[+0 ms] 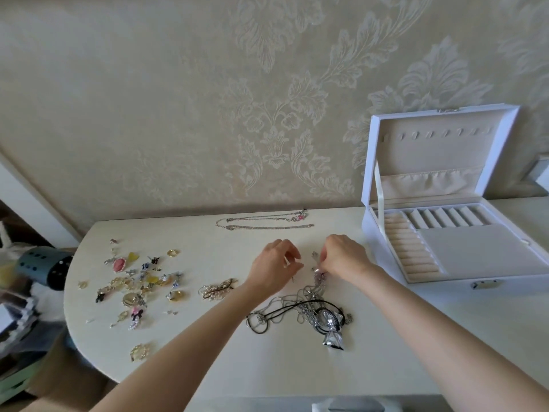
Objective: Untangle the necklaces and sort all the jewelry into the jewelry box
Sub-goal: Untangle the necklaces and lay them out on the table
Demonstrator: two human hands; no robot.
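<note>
A tangle of silver chains and a black cord [300, 315] lies on the white table [267, 367] in front of me, with a silver pendant [332, 339] at its near end. My right hand [341, 258] pinches a silver chain that rises from the tangle. My left hand [274, 267] is beside it with fingers pinched on a thin strand. Two straightened necklaces [264, 223] lie along the far edge. The white jewelry box [463, 248] stands open at the right, its compartments holding nothing.
A scatter of earrings, rings and brooches [136, 283] covers the table's left part. A small beaded piece [218, 289] lies near my left wrist. A dark perforated object [44, 266] sits off the table's left edge. The patterned wall is right behind.
</note>
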